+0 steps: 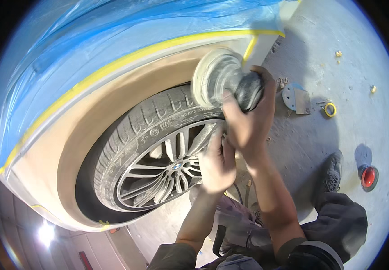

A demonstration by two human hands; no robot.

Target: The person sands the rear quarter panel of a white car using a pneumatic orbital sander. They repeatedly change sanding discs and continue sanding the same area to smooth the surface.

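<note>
My right hand (250, 123) is wrapped round the dark body of a round sander (244, 87), thumb on the near side and fingers over the far side. The sander's pale, motion-blurred disc (201, 78) faces the bare, beige-brown wheel arch panel (127, 90) of a car, at its right end. Just below, my left hand (219, 164) is closed close to my right wrist, in front of the wheel. What lies inside its fingers is hidden. The tyre (127, 139) and spoked rim (176, 166) sit under the arch.
Blue masking film (127, 40) edged with yellow tape (118, 63) covers the upper bodywork. On the grey floor at right lie a perforated sanding disc (289, 96), a square pad (302, 101), a yellow tape roll (330, 110) and a red-and-black round object (368, 177). My shoe (333, 173) stands nearby.
</note>
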